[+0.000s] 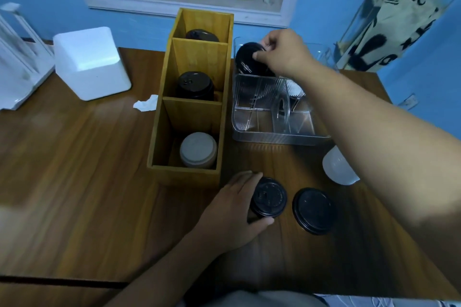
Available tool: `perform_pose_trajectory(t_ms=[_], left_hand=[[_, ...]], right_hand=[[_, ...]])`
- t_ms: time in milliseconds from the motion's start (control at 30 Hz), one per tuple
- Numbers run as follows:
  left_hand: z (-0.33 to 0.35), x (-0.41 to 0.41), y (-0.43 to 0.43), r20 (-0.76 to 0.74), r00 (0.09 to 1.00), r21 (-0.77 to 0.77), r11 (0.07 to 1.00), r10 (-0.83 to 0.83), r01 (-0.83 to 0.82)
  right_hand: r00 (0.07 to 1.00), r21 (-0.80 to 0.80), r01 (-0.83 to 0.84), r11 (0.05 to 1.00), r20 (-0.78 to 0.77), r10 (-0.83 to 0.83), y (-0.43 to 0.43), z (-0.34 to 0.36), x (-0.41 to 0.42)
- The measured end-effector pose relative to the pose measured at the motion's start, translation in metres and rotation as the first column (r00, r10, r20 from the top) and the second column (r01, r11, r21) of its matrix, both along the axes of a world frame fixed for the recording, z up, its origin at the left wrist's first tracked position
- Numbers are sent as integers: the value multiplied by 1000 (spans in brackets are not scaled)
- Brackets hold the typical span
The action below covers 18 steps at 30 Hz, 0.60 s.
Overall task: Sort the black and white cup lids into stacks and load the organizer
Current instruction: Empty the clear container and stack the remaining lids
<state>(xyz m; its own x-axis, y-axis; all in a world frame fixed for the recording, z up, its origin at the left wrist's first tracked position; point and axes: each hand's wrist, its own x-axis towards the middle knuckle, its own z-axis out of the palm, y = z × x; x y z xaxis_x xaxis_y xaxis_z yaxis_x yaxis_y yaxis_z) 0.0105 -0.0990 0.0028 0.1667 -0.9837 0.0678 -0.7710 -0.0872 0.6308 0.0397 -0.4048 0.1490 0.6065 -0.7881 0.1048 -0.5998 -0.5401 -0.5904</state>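
- The left hand (234,204) and the right hand (282,53) are shown with bare forearms.
- A light grey garment (262,299) is seen at the bottom edge, marked with white lines on its right.

glossy wood-grain table (74,182), matt wooden organizer (187,174), clear ribbed plastic tray (262,132), black plastic lids (313,210).

Tabletop (74,182) lay open at left, wooden organizer (159,119) and clear tray (274,138) stood side by side, narrow gap between
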Motion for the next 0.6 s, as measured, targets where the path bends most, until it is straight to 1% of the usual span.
perform_pose_trajectory(t_ms=[67,133,233,300,400,500,533,600], left_hand=[[0,0,0,-7,1000,6,1000,3,-3],[0,0,-1,-18,1000,12,1000,4,-4],[0,0,0,-37,999,28,1000,10,-9],[-2,0,-1,-36,999,27,1000,15,-14],[-3,1,-1,-33,999,25,999,33,-32],[-2,0,-2,-11,999,5,999,44,-44],[-1,0,-2,-5,999,2,999,46,-46],[0,-1,-1,3,999,10,999,46,-46]], right_hand=[[986,82,12,997,165,-25,7,9,-19],[959,126,11,992,279,-46,25,18,-51],[940,187,-8,982,337,-56,67,17,-107],[931,290,-22,957,355,-87,94,1,-139],[939,420,-14,907,316,-132,125,-34,-174],[972,493,39,869,185,-148,142,-64,-194],[978,505,75,860,133,-163,143,-72,-197],[980,476,157,866,36,-198,144,-83,-201]])
